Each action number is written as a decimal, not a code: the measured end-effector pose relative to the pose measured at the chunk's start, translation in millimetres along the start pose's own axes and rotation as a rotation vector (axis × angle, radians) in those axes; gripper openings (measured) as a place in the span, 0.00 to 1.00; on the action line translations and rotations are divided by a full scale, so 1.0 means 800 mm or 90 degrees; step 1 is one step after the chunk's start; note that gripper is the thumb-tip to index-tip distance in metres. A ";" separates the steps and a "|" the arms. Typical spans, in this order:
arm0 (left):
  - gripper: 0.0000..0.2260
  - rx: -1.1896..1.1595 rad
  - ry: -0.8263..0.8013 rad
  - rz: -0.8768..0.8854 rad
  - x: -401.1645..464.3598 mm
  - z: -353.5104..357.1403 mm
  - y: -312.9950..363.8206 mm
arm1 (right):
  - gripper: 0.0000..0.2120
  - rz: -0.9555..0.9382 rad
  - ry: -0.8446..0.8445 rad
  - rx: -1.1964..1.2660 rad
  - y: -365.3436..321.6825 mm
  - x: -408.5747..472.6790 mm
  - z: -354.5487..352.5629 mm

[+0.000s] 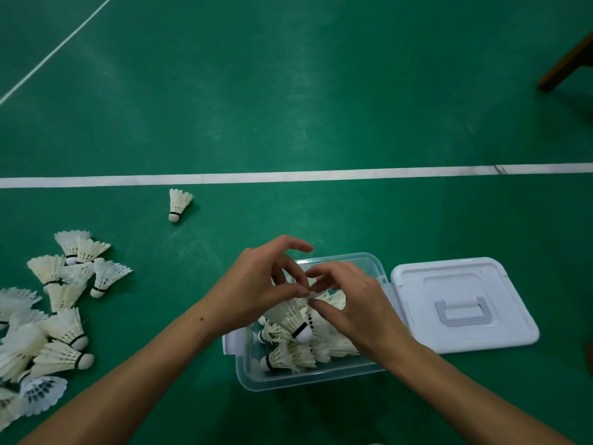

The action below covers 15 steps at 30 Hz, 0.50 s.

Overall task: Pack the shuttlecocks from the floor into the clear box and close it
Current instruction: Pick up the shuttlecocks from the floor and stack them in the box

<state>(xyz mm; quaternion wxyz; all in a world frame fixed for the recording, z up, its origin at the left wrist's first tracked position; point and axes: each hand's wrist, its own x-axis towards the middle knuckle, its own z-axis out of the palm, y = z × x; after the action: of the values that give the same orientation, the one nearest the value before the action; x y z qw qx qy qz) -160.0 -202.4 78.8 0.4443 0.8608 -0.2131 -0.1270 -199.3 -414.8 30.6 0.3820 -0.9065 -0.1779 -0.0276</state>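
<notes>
Green court flooring [321, 107] crossed by a white boundary line [288, 176] fills the view, and on it, close to the person, sits the clear box [308, 379] with its top open. Both hands meet above the box's far half: the left hand [256, 290] and the right hand [356, 303] pinch, thumb and fingertips together, the feather rim of one shuttlecock [296, 321], which hangs tilted with its cork end pointing down and toward the person, just over the contents. Directly beneath that grip, more shuttlecocks [288, 356] lie jumbled inside the box, corks pointing various ways. Whether the left hand's upper fingers touch anything cannot be told; they arch loosely above the pinch. Just to the right of the hands, the white lid [465, 303] lies flat on the floor, handle side up, its near edge beside the box's right wall. Well to the left of the grip, a loose pile of shuttlecocks [54, 316] spreads over the floor toward the frame edge. Beyond the hands and to their left, a single shuttlecock [178, 204] stands apart, cork down, just short of the boundary line. Far off at the upper right, a brown wooden leg [568, 59] slants into view, and a thinner white line [57, 48] runs diagonally at the upper left.
</notes>
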 end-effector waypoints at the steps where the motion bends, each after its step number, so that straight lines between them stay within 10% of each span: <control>1: 0.24 -0.003 0.007 0.006 -0.001 0.000 0.000 | 0.19 -0.007 0.012 -0.014 0.000 -0.001 0.000; 15: 0.17 0.059 0.224 -0.017 -0.041 -0.029 -0.042 | 0.12 0.182 0.090 -0.020 0.044 -0.009 0.001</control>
<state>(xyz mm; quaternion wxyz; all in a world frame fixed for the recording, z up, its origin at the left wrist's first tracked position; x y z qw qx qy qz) -170.6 -152.6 65.2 0.4326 0.8922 -0.1264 0.0298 -193.9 -438.7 4.8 0.3793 -0.9242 -0.0194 -0.0399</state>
